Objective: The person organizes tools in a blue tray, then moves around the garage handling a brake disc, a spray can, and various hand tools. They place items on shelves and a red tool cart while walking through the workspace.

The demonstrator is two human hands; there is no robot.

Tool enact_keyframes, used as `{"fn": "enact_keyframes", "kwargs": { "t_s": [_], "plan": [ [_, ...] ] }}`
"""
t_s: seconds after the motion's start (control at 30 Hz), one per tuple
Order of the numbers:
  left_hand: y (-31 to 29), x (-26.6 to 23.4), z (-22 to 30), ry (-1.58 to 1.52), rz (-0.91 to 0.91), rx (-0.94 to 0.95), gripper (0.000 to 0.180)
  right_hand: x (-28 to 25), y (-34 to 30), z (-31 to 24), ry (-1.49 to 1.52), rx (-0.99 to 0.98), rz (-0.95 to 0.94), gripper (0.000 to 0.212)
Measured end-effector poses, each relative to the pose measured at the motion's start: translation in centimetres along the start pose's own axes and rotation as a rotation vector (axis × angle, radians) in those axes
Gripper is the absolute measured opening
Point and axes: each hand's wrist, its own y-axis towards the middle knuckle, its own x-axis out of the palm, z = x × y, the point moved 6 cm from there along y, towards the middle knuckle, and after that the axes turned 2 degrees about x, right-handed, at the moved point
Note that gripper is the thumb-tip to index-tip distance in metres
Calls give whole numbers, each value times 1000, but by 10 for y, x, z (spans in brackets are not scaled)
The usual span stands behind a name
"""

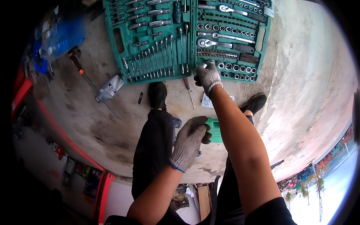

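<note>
A large green tool case [150,79] lies spread wide on the ground, with wrenches in its left half and chrome sockets [228,66] and ratchets [215,43] in its right. My right hand [209,77], in a grey knit glove, reaches the lower left corner of the right half. Its fingers are closed around a chrome socket [204,65] at the end of a socket row, partly covered by the glove. Nearer to me, my gloved left hand [189,138] grips the left edge of a small green case [215,131], whose right side is hidden behind my right forearm.
Between my shoes lie a red-handled screwdriver [186,83] and a clear plastic box [207,101] of small parts. A grey bottle [111,87] and a long orange-and-black screwdriver [76,63] rest on the concrete at left. Red metal framing [67,137] runs along the lower left.
</note>
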Motion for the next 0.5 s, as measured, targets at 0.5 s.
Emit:
{"fn": "enact_keyframes", "kwargs": {
  "t_s": [0.5],
  "plan": [
    [-6,-22,8,-11,-44,31,27,2,8,-21,-724,-195,406,42]
  ]
}}
